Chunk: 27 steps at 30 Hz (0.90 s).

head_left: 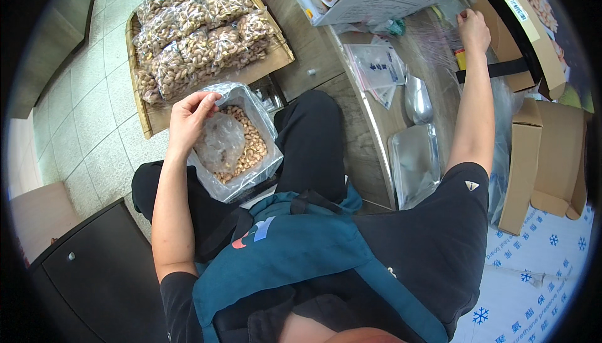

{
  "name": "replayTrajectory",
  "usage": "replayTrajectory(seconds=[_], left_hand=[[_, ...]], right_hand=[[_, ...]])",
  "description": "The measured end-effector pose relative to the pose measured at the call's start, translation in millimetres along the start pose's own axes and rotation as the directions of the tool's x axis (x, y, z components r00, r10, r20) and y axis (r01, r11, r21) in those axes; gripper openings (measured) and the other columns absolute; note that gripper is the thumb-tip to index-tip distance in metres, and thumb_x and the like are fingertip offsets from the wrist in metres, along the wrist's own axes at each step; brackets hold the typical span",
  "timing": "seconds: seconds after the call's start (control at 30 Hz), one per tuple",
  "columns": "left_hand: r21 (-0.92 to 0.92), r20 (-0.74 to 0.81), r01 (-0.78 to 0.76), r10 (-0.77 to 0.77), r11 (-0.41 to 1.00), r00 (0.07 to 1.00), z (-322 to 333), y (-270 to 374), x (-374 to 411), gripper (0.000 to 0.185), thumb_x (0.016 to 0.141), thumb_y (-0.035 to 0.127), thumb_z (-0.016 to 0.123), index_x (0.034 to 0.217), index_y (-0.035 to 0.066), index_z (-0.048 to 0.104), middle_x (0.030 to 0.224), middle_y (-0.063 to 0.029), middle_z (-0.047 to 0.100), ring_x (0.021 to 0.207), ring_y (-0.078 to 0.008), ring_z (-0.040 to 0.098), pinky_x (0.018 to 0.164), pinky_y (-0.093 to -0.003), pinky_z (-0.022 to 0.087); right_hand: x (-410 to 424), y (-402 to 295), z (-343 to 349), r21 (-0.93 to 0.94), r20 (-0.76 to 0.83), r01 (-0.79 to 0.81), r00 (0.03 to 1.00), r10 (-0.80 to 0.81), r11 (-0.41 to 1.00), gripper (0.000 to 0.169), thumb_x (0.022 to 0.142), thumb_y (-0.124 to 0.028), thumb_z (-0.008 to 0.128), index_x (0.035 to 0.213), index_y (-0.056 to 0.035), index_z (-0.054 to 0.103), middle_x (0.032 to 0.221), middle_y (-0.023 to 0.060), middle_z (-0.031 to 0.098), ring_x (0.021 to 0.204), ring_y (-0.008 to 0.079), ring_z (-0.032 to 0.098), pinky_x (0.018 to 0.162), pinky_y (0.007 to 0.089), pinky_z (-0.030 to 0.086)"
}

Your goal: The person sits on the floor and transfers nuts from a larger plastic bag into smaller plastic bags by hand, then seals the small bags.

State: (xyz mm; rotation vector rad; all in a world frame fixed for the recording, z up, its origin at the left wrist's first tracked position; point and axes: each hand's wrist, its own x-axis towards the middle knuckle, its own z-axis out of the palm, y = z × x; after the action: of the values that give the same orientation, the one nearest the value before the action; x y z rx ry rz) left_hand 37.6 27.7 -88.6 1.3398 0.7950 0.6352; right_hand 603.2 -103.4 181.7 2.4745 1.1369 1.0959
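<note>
My left hand (192, 118) pinches the edge of a clear plastic bag (220, 143), with thumb against fingers. The bag hangs over cashews (254, 150) in a box (270, 166) lined with clear plastic, between my knees. Far to the right, my right hand (472, 31) is at a heap of clear plastic film (435, 44) on the counter. Its fingers are bent together; whether they grip any film is too unclear to tell. A metal scoop (417, 101) lies on the counter, near printed zip bags (376, 66).
A woven bamboo tray (136, 103) holds several filled cashew bags (193, 44) beyond the box. A printed carton (381, 2) stands at the counter's far end. A clear plastic-wrapped metal tray (416, 157) lies nearer me. Open cardboard boxes (522, 164) are on the right.
</note>
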Motion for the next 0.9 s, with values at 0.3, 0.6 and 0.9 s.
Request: replayTrajectory(seconds=[0.3,0.6,0.9], left_hand=[[-0.036,0.001,0.020,-0.020,0.999,1.000,2,1,0,0.022,0.094,0.022,0.061,0.101,0.003,0.070,0.078,0.0017,0.064,0.072,-0.0043,0.055,0.067,-0.0196,0.043],[-0.045,-0.035,0.047,-0.049,0.998,0.998,-1,5,-9,0.021,0.094,0.022,0.062,0.101,0.003,0.070,0.079,0.0017,0.064,0.073,-0.0040,0.055,0.067,-0.0190,0.043],[-0.041,-0.044,0.069,-0.070,0.997,0.997,-4,-2,-9,0.021,0.094,0.022,0.061,0.101,0.004,0.070,0.079,0.0013,0.065,0.073,-0.0041,0.055,0.067,-0.0191,0.043]], right_hand=[[2,23,-5,0.275,-0.370,-0.145,0.897,0.243,0.950,0.024,0.088,-0.038,0.058,0.097,-0.0180,0.070,0.096,0.0059,0.067,0.090,0.0275,0.065,0.076,0.0397,0.052],[-137,-92,-14,0.614,0.401,-0.126,0.900,-0.170,0.779,0.047,0.089,-0.050,0.055,0.086,-0.0050,0.068,0.078,0.0184,0.065,0.073,0.0326,0.065,0.067,0.0411,0.049],[-204,-126,38,0.791,0.446,-0.265,0.867,-0.223,0.552,0.039,0.083,-0.038,0.071,0.080,-0.0013,0.057,0.068,0.0106,0.056,0.062,0.0221,0.053,0.059,0.0356,0.043]])
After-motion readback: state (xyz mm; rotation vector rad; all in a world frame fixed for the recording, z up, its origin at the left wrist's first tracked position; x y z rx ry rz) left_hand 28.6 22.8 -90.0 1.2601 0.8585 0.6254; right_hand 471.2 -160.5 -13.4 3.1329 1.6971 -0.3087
